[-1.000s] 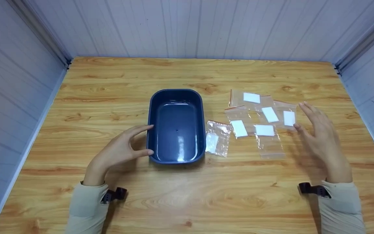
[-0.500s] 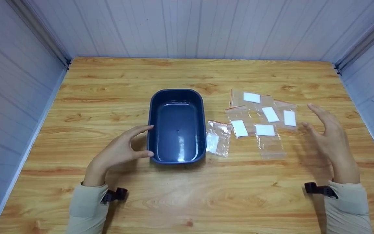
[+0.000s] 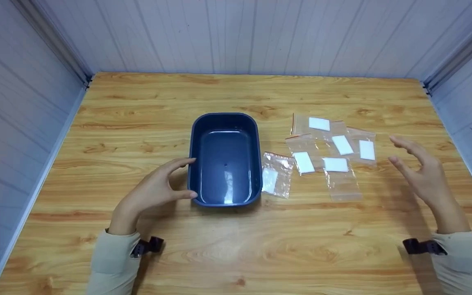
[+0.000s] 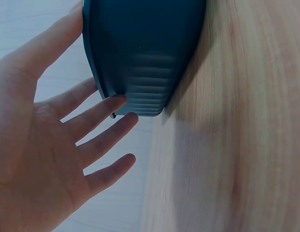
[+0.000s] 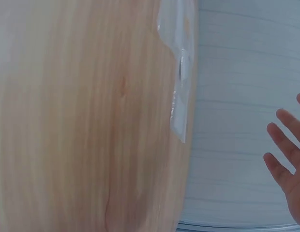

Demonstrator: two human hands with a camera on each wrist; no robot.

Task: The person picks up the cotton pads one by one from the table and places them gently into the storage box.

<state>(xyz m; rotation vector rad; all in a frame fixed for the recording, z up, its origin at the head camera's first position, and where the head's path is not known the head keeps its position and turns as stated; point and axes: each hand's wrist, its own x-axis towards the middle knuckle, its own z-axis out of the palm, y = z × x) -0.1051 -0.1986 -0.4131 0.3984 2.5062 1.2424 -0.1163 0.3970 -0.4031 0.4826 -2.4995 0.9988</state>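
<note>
A dark blue plastic bin (image 3: 224,122) stands on the table, nothing inside it. My left hand (image 3: 154,188) is at its left side, thumb and index fingertips over the rim. In the left wrist view the other fingers (image 4: 109,140) spread loosely along the ribbed outer wall. To the right of the bin lie several clear zip bags with white rectangles in them, one bag (image 3: 284,180) close beside the bin and another (image 3: 367,150) farthest right. Past that bag my right hand (image 3: 428,178) hovers with nothing in it, thumb and fingers apart.
The wood-patterned table (image 3: 236,250) meets pale panel walls (image 3: 236,37) at the back and both sides. Several of the bags overlap in a loose group, such as the back one (image 3: 299,123). Dark wrist cameras are strapped at both sleeves.
My right hand has moved away from the rightmost bag, to the right and slightly nearer me. The left hand, the bin and the bags have stayed in place.
</note>
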